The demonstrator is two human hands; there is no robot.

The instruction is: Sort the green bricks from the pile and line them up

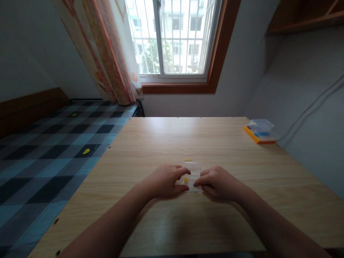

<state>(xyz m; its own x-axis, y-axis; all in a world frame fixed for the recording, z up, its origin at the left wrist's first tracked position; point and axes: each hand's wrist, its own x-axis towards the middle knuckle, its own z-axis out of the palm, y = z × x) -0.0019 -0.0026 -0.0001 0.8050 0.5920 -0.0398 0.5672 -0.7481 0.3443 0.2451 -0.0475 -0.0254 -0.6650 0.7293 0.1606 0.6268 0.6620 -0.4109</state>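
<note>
Left hand [170, 180]: digits parted at sheet [194, 167] | right hand [217, 182]: grip unclear | yellow bits [186, 180] within sheet's outline, strip [188, 160] just beyond

Two hands, one left hand [169, 181] and one right hand [218, 183], share one counter [150, 147] with one clear sheet [194, 167], one yellow strip [188, 160] and one orange-based box [259, 134]. Yellow bits [186, 180] at the sheet are too small to count. Beyond: one bed [53, 154] with two yellow patches [86, 151], one curtain [107, 50], one window [177, 39], one wall shelf [309, 23], one cable [321, 94].
</note>
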